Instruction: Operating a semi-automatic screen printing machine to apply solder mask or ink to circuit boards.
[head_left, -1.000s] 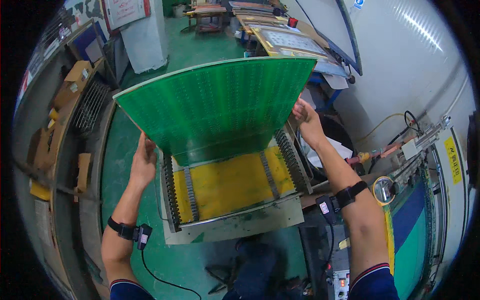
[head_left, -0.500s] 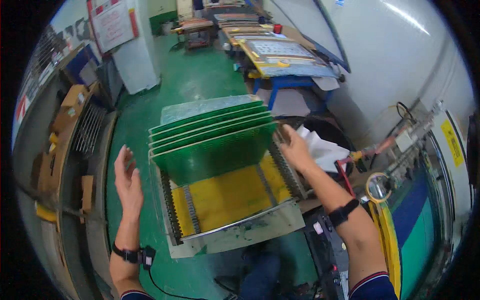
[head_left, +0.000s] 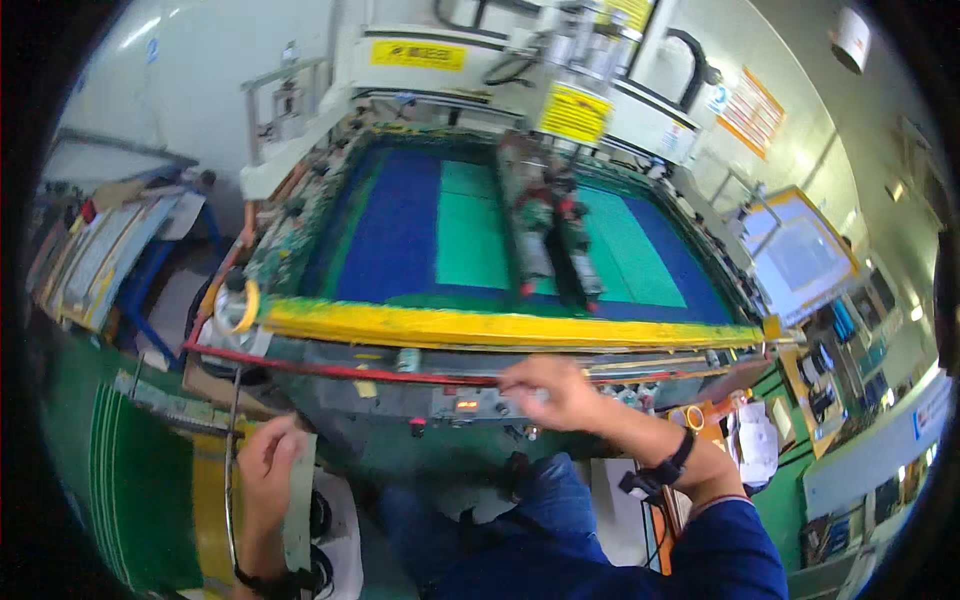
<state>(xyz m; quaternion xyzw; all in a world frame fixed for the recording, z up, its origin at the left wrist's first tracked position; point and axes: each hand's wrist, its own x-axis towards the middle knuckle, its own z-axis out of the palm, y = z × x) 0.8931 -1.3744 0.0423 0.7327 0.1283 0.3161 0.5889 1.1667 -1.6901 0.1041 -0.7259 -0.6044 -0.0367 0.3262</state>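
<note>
My left hand (head_left: pixel 268 465) hangs beside the metal rail (head_left: pixel 233 455) of a rack, its fingers loosely bent and apart, holding nothing. Several green panels (head_left: pixel 140 480) stand upright in that rack, left of a yellow base (head_left: pixel 212 490). My right hand (head_left: pixel 555 392) is over the red bar (head_left: pixel 400 376) along the front of a large screen-printing machine. Its fingers are curled and smeared by motion, so contact with the bar is unclear. Behind the bar lies a yellow-edged screen frame (head_left: pixel 480 325) with blue mesh (head_left: pixel 390 230) and green areas (head_left: pixel 470 225).
A squeegee carriage (head_left: pixel 535 220) crosses the screen. A small control panel (head_left: pixel 467 405) sits under the red bar. A tape roll (head_left: pixel 245 306) hangs at the frame's left corner. Boards lie on a blue-legged table (head_left: pixel 120 250) at left; papers (head_left: pixel 755 445) are stacked at right.
My view has swung right from the rack to the printing machine. The rack with green panels is now at the lower left. My right hand has come over the machine's front bar.
</note>
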